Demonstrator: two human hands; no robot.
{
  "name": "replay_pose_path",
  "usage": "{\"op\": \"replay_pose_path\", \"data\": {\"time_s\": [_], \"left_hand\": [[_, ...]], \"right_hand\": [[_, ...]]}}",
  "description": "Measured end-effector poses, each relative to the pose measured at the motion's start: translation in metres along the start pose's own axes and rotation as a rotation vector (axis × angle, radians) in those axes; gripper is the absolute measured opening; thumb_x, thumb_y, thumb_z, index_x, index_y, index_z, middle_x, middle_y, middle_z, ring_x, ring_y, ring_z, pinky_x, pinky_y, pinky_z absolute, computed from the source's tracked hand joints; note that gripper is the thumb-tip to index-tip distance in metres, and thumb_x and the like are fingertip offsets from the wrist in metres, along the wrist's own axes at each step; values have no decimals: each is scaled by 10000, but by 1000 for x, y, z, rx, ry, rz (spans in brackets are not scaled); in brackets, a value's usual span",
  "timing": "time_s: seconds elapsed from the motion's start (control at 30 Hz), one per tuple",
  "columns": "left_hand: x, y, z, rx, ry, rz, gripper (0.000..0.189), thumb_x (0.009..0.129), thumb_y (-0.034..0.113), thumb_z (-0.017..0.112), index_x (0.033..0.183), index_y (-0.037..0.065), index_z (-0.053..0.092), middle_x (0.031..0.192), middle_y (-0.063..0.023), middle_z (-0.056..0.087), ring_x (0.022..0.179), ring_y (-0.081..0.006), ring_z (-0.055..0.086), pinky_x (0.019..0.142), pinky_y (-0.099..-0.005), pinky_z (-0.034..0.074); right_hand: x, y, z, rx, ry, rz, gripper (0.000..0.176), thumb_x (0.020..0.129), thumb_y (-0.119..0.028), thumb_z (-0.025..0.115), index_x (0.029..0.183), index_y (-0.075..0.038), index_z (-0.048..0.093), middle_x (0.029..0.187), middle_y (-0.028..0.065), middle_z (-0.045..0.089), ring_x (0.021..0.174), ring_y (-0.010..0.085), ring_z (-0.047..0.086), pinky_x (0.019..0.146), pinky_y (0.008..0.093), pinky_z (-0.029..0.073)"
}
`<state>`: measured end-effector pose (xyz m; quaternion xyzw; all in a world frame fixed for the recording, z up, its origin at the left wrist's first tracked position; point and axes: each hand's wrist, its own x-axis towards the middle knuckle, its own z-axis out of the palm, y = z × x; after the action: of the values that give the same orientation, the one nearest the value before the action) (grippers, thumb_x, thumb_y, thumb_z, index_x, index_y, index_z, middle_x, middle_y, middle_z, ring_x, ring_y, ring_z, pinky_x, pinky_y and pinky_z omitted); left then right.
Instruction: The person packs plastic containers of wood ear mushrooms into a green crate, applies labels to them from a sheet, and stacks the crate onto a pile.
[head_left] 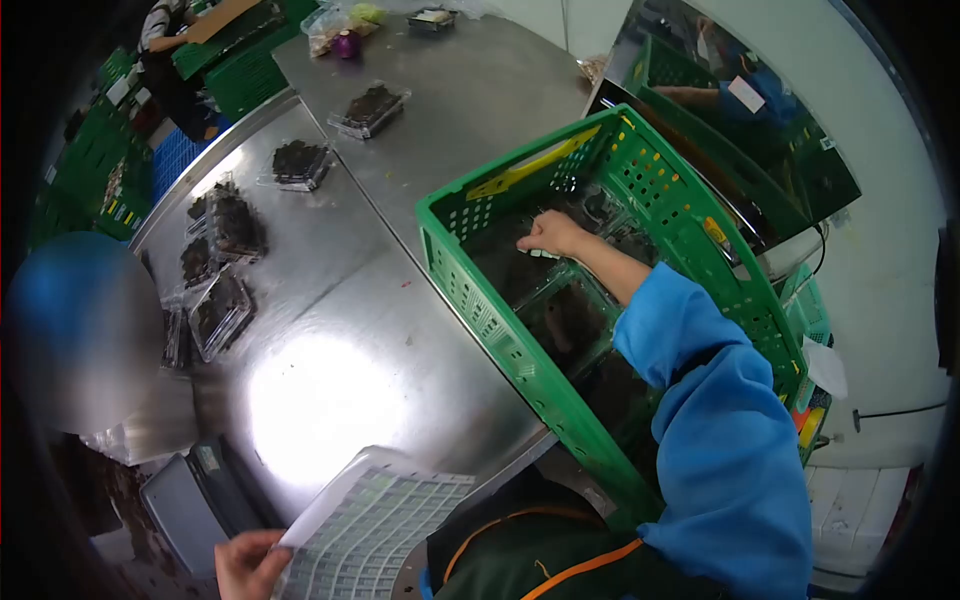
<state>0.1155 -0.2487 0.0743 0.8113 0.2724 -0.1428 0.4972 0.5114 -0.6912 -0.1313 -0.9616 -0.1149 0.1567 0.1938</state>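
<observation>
A sheet of labels (375, 520), pale with rows of small printed rectangles, hangs from my left hand (250, 565), its edge pinched between thumb and fingers. My right hand (553, 236) reaches down into a green plastic crate (485, 310), fingers curled. A small pale label (540, 252) shows under those fingers, at the lid of a clear plastic clamshell box. Another clear clamshell box (570, 315) with dark contents lies nearer to me in the crate. Whether the label touches the lid is hard to see.
Several clamshell boxes of dark produce (235, 225) lie on the steel table (430, 390), left of the crate. A grey scale-like device (190, 500) sits at lower left. A co-worker in a blue cap (75, 300) stands at left. Plastic bags (335, 25) lie at the back.
</observation>
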Motion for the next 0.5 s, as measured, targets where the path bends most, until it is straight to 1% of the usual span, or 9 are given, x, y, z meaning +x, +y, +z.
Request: {"op": "replay_pose_path", "data": {"time_s": [0.1,0.17,0.23,0.27,0.3,0.37,0.43,0.47,0.5], "left_hand": [[-32,-2,-11,-4,81,-99,183,729,-13,635,909,-36,612,796,-92,633,733,-152,588,683,-265,462],[-39,-6,-13,-11,98,-170,198,781,-20,586,978,-11,599,855,-86,631,788,-172,582,735,-291,449],[-40,-11,-12,-133,119,-69,174,786,-34,602,960,-33,616,868,-89,638,805,-125,573,729,-244,446],[-37,-14,-7,-132,163,-75,162,781,-41,598,941,-26,619,864,-93,638,793,-143,575,733,-256,446],[-33,-12,-3,-132,157,-67,162,781,-41,598,941,-26,619,864,-93,638,793,-143,575,733,-256,446],[-27,-5,5,-189,170,-15,151,773,-47,601,922,-30,618,864,-103,637,783,-150,575,739,-256,443],[-28,8,9,-156,143,-29,133,770,-46,602,901,-32,617,861,-106,635,772,-152,570,740,-255,439],[-30,15,13,-164,161,-22,133,770,-41,603,902,-32,617,857,-105,634,775,-153,568,737,-259,440],[-31,19,16,-176,183,-11,133,770,-36,605,903,-33,617,853,-105,634,778,-154,567,735,-262,441]], "right_hand": [[-37,7,-29,26,176,72,491,629,-487,706,764,-18,655,720,140,634,678,269,613,620,365,480],[-81,12,-44,385,-60,76,348,694,-347,708,777,-15,652,722,86,648,675,153,605,596,301,470],[-118,30,-14,565,-279,-10,245,719,-268,691,787,-34,660,707,52,644,670,113,588,616,285,468],[-131,38,12,524,-274,5,203,719,-238,684,738,-38,653,696,52,636,682,111,586,628,278,464],[-143,26,15,486,-268,19,241,698,-220,706,833,-38,623,737,54,628,718,122,587,618,279,462],[-164,3,-13,10,16,66,366,684,-209,723,960,-34,558,779,65,613,734,135,583,596,280,454],[-187,23,-30,303,-71,151,469,687,-209,725,1052,-32,490,802,83,605,754,147,586,598,285,453],[-202,37,-28,593,-254,183,436,694,-213,722,1005,-16,488,790,98,601,749,154,587,602,289,454],[-217,50,-12,601,-252,207,436,694,-213,722,1005,-16,488,790,98,601,749,154,587,602,289,454]]}}
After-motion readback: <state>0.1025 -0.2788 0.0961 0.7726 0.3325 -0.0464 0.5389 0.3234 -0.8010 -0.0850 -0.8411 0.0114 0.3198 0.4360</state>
